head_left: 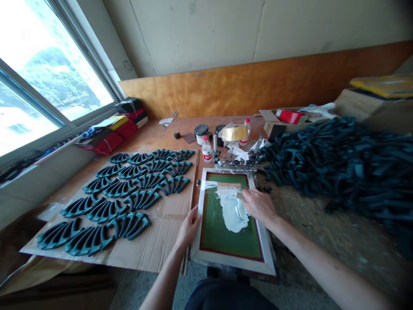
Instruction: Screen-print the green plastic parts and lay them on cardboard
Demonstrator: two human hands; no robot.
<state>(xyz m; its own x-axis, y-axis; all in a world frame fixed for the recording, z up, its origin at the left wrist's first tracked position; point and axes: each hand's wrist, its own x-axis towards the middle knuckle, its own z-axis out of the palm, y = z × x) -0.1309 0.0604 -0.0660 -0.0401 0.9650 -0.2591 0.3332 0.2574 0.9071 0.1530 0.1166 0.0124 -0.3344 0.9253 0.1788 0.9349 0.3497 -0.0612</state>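
A framed screen (230, 247) with green mesh lies in front of me, its far end by a metal clamp fixture (235, 165). White paste (234, 213) is spread over the upper middle of the mesh. My right hand (258, 206) is closed around a tool at the right of the paste; part of the tool, a flat scraper (228, 186), crosses the mesh near the far end. At the left edge of the frame is my left hand (190, 226), its fingers bent against the wooden rim.
Rows of dark green curved parts (111, 188) lie on cardboard (171, 228) at the left. A large heap of dark parts (348, 168) fills the right. Behind the fixture stand a bottle (206, 150), a jar (201, 132) and tape (235, 133). Boxes (374, 105) stand back right.
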